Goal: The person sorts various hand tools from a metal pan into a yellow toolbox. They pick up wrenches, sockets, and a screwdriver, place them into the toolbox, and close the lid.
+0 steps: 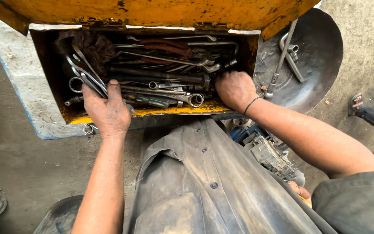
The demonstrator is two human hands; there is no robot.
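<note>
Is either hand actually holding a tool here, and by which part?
The left hand rests on ring spanners at the toolbox edge; the right hand reaches among the wrenches. Its fingers are hidden, so a grip cannot be told.

We see a yellow-painted metal toolbox [161, 111] — its paint chipped, rusty and matt — filled with dull grey steel wrenches [169, 93], smooth but grimy. Beside it lies a round dark metal pan [321, 56], scuffed and faintly shiny, on rough grey concrete floor [14, 151] — while our grey cloth shirt [204, 182] looks dusty.
</note>
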